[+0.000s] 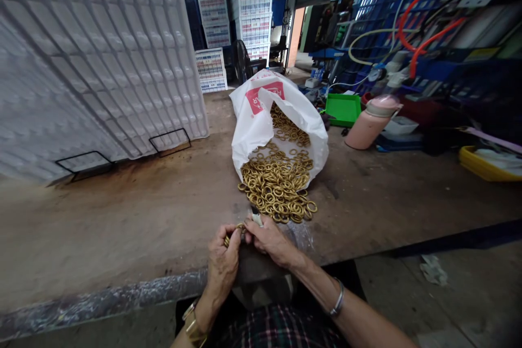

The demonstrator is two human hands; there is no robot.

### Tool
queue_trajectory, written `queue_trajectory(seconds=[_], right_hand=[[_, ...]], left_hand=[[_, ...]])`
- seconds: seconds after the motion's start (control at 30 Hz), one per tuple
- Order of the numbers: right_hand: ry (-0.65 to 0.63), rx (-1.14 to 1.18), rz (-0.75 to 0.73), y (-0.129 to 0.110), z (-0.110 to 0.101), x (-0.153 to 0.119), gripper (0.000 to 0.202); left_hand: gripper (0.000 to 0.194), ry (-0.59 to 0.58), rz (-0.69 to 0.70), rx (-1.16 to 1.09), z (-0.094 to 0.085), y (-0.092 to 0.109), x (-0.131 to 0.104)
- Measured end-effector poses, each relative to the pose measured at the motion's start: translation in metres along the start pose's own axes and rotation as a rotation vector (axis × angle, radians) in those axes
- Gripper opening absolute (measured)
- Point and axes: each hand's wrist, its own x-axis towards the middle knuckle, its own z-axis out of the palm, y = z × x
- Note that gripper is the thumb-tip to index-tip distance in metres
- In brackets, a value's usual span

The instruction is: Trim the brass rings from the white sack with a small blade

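Note:
My left hand [223, 255] is closed around a few brass-coloured rings [227, 241], just over the front edge of the table. A single ring [240, 225] shows at its fingertips, where the two hands meet. My right hand [272, 240] is closed on a small tool [256, 219] with a pale body and a dark tip; its exact kind is unclear. Just beyond my hands lies a heap of brass-coloured rings [277, 185], spilling from the mouth of a white woven sack [253, 136] with red print that rests on its side.
Tall stacked white plastic sheets [106, 54] stand at left, with black wire frames [169, 141] at their base. To the right are a pink bottle [369, 125], a green tray [342, 109] and a yellow tray [485, 166]. White crates [255, 22] and a fan [241, 60] stand behind.

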Motion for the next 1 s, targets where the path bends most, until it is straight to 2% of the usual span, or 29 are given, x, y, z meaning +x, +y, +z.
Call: queue_trajectory(seconds=[0.13, 0.23, 0.4, 0.53, 1.0], right_hand=[[0.037, -0.091, -0.093, -0.005, 0.000, 0.002, 0.024], [0.098, -0.183, -0.151, -0.011, -0.001, 0.003, 0.018], [0.112, -0.264, -0.158, -0.014, -0.001, 0.002, 0.015], [0.083, -0.270, -0.171, -0.011, 0.000, 0.001, 0.016], [0.048, -0.349, -0.200, -0.012, 0.001, -0.002, 0.011]], left_hand=[[0.021, 0.008, -0.047, -0.048, -0.002, -0.005, 0.000], [0.028, 0.014, -0.090, -0.116, -0.002, -0.006, 0.000], [0.033, -0.106, -0.238, -0.200, -0.005, 0.001, -0.002], [0.038, -0.176, -0.377, -0.369, -0.008, 0.003, -0.004], [0.034, -0.393, -0.420, -0.508, -0.015, 0.007, -0.005]])
